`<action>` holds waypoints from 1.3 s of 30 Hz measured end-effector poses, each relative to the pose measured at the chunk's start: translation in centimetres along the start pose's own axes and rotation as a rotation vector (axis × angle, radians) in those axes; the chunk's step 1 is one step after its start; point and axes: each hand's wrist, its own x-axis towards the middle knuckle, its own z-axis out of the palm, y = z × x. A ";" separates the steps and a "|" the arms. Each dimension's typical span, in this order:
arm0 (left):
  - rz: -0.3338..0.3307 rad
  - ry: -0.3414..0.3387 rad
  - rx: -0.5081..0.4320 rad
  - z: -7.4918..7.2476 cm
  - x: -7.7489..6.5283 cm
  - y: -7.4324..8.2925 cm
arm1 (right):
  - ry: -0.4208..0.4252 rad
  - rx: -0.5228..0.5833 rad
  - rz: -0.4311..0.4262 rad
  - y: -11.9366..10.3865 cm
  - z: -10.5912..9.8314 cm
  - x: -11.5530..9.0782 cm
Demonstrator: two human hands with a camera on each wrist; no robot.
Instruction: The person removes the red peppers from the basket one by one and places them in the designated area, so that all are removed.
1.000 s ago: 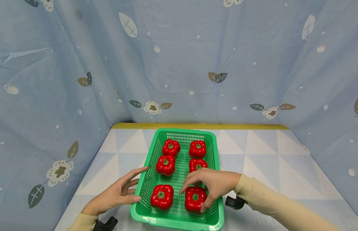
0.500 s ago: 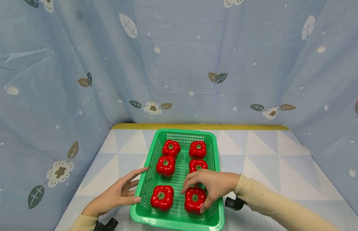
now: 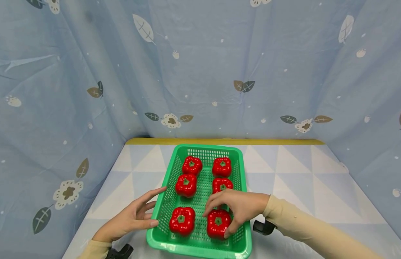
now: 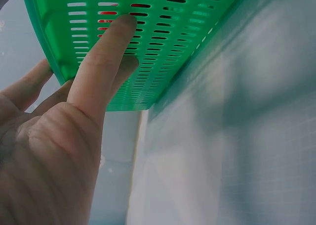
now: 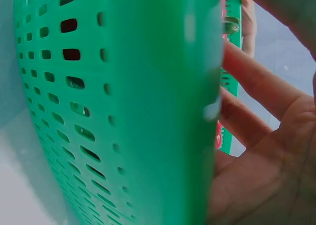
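A green plastic basket (image 3: pixel 194 251) holds several red bell peppers in two columns, green stems facing up. My right hand (image 3: pixel 240 205) reaches over its right side and grips the near-right bell pepper (image 3: pixel 216 223), thumb on the right and fingers at its far left. In the right wrist view the basket's wall hides most of that pepper, while the hand (image 5: pixel 276 146) curves over the rim. On the other side my left hand (image 3: pixel 129 218) rests against the basket's left wall with fingers spread and fairly straight. The left wrist view shows fingertips (image 4: pixel 127 22) on the slotted outer wall.
The near-left bell pepper (image 3: pixel 182 221) sits beside the gripped one. Farther back are other bell peppers (image 3: pixel 192 165). Beneath the basket lies a triangle-patterned tabletop (image 3: pixel 294 194), bounded by a yellow back edge (image 3: pixel 268 141) and a blue curtain (image 3: pixel 200 64).
My right fingers have shifted very slightly closer in around the near-right bell pepper. The left hand, basket and other peppers stay in place.
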 end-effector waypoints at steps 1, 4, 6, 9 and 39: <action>-0.001 0.003 0.000 0.0 0.0 0.0 | 0.000 0.000 -0.001 0.0 0.0 0.0; -0.004 0.007 -0.003 -0.1 -0.1 -0.1 | -0.002 0.008 -0.008 -0.2 -0.2 0.0; -0.005 0.008 -0.003 -0.1 -0.1 -0.1 | 0.001 0.016 -0.014 -0.4 -0.3 -0.1; -0.003 0.008 -0.002 -0.1 -0.1 -0.2 | 0.010 0.031 -0.037 -0.8 -0.7 -0.2; 0.019 0.009 -0.004 -0.2 -0.1 -0.4 | 0.226 0.015 -0.111 -3.7 -8.7 -3.1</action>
